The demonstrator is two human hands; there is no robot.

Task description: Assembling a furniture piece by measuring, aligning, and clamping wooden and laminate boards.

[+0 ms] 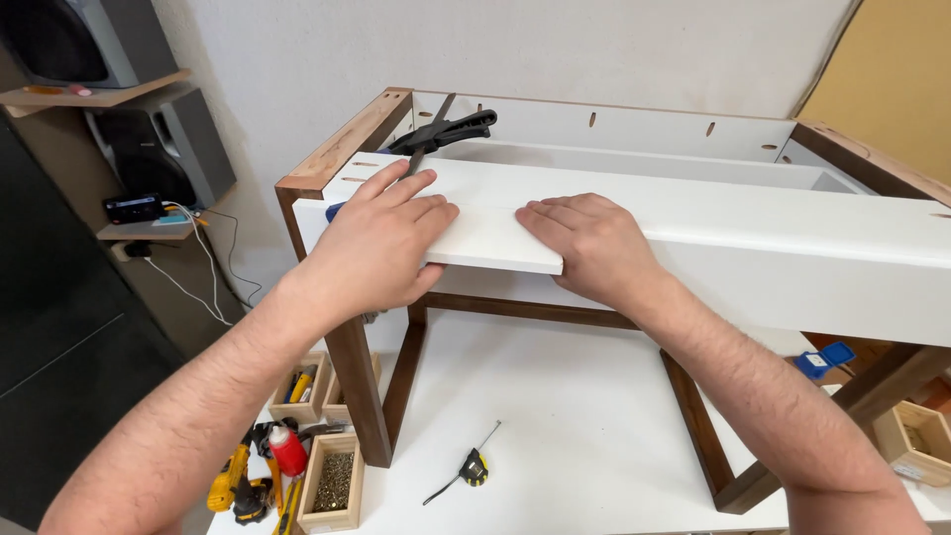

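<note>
My left hand (381,243) lies flat, palm down, on a small white board (490,238). My right hand (594,248) presses flat on the same board's right end, fingers pointing left. The board rests on a long white panel (753,213) laid across a wooden furniture frame (342,144) with dark brown legs. A black bar clamp (441,134) grips the frame's far left corner, just beyond my left fingertips. Neither hand grips anything.
On the white tabletop (575,406) below lie a yellow-black tape measure (474,468), wooden boxes of screws (334,482) and tools (300,386), a red-capped glue bottle (287,451) and a yellow drill (236,485). Another wooden box (916,441) and a blue clamp (822,360) sit at right. Speakers (173,144) stand on shelves at left.
</note>
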